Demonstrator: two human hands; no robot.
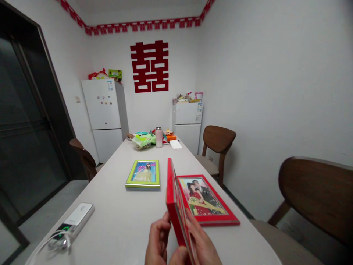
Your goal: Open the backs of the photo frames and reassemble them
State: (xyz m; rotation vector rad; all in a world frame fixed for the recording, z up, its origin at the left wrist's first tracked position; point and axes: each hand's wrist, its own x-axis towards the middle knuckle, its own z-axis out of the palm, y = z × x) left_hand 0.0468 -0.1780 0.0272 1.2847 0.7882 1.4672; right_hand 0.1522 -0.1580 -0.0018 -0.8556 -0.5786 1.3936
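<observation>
1. The left hand (156,241) and right hand (205,244) are holding a red frame (174,217) upright, right of the green frame (143,175) and nearer the camera; its picture is hardly showing edge-on.
2. The left fingers are curling and the right fingers are lying flatter, pinching the frame between them; the bottom edge is cutting off both wrists.
3. A second red frame (206,200) is lying on the counter (110,228), right of the green frame, partly hiding behind the held one.
4. Beyond the green frame, packets (143,140) are overlapping indistinctly beside a bottle (159,137).
</observation>
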